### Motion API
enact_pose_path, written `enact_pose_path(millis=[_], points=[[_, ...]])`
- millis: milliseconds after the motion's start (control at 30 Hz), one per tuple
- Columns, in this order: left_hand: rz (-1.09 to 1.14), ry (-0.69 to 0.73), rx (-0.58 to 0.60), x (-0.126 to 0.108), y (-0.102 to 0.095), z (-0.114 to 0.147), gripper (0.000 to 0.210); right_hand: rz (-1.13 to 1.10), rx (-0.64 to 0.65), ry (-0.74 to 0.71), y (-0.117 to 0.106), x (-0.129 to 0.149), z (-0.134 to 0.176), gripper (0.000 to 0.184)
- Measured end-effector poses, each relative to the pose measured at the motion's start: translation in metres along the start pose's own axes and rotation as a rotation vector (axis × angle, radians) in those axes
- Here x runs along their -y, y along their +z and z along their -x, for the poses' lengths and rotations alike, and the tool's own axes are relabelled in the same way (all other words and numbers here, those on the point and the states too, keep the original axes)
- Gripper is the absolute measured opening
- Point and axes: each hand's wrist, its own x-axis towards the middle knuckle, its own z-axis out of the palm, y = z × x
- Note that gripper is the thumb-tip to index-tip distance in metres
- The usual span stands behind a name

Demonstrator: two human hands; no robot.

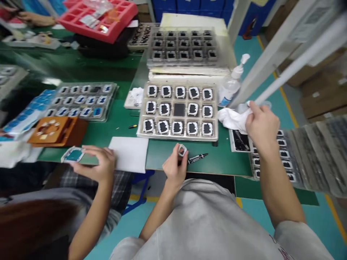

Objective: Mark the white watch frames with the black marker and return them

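Note:
My left hand [175, 167] pinches a small white-rimmed housing, like a watch case [182, 149], above the bench's front edge. Just right of it lies a black marker pen [197, 158]. At the right, my right hand [262, 124] grips a bunched white cloth [231, 118]. The cloth hangs beside a clear pump bottle [228, 88]. Ahead of my hands is a plastic tray [143, 134] with rows of similar white housings. One pocket in its middle row holds no housing.
A co-worker's hand [99, 162] at the left holds a teal-faced part [73, 154]. An orange fixture [51, 130] and another parts tray [108, 108] stand behind it. Stacked trays [181, 64] rise at the back. A slanted white post [287, 47] and more trays [311, 155] are on the right.

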Motion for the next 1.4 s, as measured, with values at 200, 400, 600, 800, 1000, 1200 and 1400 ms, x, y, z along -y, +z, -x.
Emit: enact_pose_path(millis=[200,400,600,800,1000,1200,1400], points=[[-0.013,-0.003,0.024,0.0,0.004,0.0,0.051,-0.057,-0.022,0.007,0.002,-0.002,-0.002,0.058],[-0.044,-0.031,0.031,-0.003,0.003,-0.001,0.05,-0.109,-0.067,0.038,0.009,-0.001,0.001,0.052],[-0.1,0.007,0.012,0.0,-0.001,-0.003,0.048,-0.007,0.023,0.041,-0.004,0.01,0.004,0.06],[-0.079,0.048,-0.091,0.011,-0.002,-0.006,0.05,-0.006,0.057,0.072,-0.01,0.015,0.008,0.063],[-0.023,0.086,-0.171,0.005,-0.007,-0.004,0.05,-0.411,-0.26,0.1,0.015,0.0,0.022,0.066],[0.038,0.0,-0.081,-0.005,-0.012,-0.011,0.05,-0.928,-0.45,0.082,0.036,0.0,0.05,0.02],[0.133,-0.159,0.073,-0.006,-0.014,-0.018,0.053,-1.218,-0.39,0.105,0.052,0.017,0.068,0.024]])
